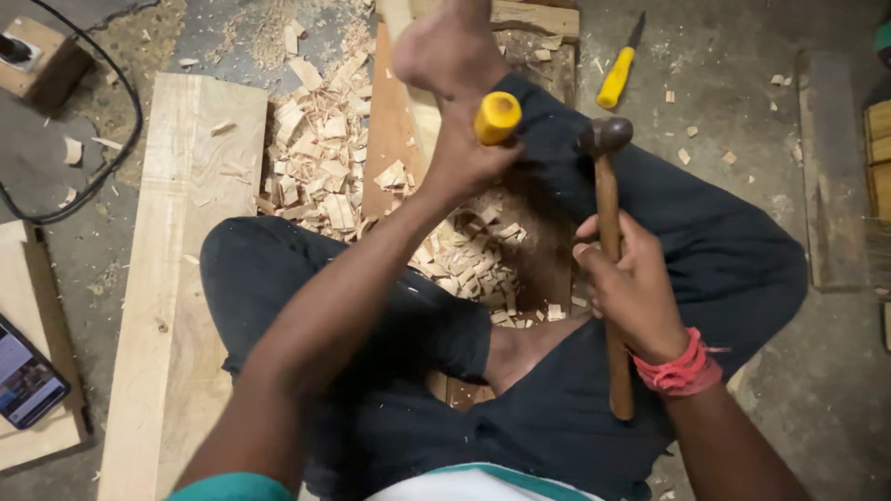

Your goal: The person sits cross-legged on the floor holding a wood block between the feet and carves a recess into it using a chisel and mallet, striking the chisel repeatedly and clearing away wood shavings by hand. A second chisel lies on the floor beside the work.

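My left hand (467,160) grips a chisel with a yellow handle (497,117), held upright over a dark wooden workpiece (394,130). My right hand (631,288) holds a hammer by its wooden shaft (608,204), and the metal head (605,136) hangs just right of the chisel's top. I sit on the floor in dark trousers (715,250), and a bare foot (445,46) rests on the wood beyond the chisel. Red thread (682,371) wraps my right wrist. The chisel blade is hidden behind my hand.
Wood chips (320,139) lie heaped left of the workpiece and under my hands. A pale plank (176,278) runs along the left. A second yellow-handled chisel (617,74) lies on the floor far right. A phone (26,376) rests on a board at left, near a black cable (121,139).
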